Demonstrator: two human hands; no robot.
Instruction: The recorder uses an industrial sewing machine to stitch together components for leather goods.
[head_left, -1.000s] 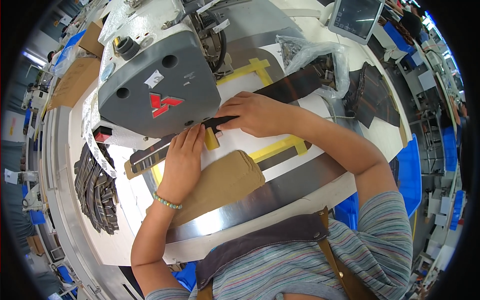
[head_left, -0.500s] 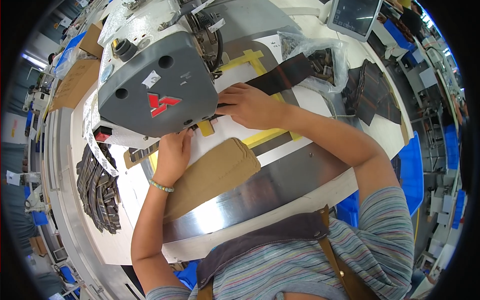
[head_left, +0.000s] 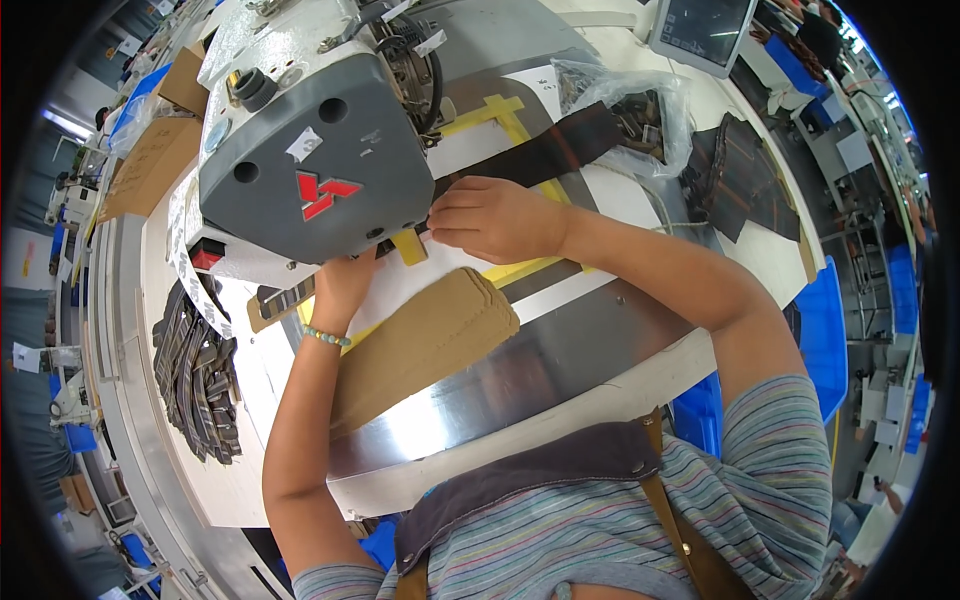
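The grey sewing machine head (head_left: 280, 190) stands over white paper (head_left: 610, 190) bordered with yellow tape. My left hand (head_left: 343, 285) reaches under the head's lower edge, its fingertips hidden there. My right hand (head_left: 495, 222), fingers curled and pressed together, grips a dark plaid fabric strip (head_left: 540, 150) beside the head; the strip extends up to the right. A small yellow piece (head_left: 408, 248) lies between my hands. A striped piece on brown backing (head_left: 282, 305) pokes out left of my left hand. Brown card sheets (head_left: 420, 350) lie below my hands.
Striped fabric strips (head_left: 195, 380) are heaped at left, cardboard boxes (head_left: 145, 165) beyond. At right are plaid pieces (head_left: 740, 180), a clear bag of pieces (head_left: 625, 125), a screen (head_left: 700, 30) and blue bins (head_left: 820, 340). People are at work in the far right aisle.
My left hand has moved up under the machine head. My right hand has shifted slightly, fingers now more curled. The dark strip has slid left and up; the brown sheets lie a little higher.
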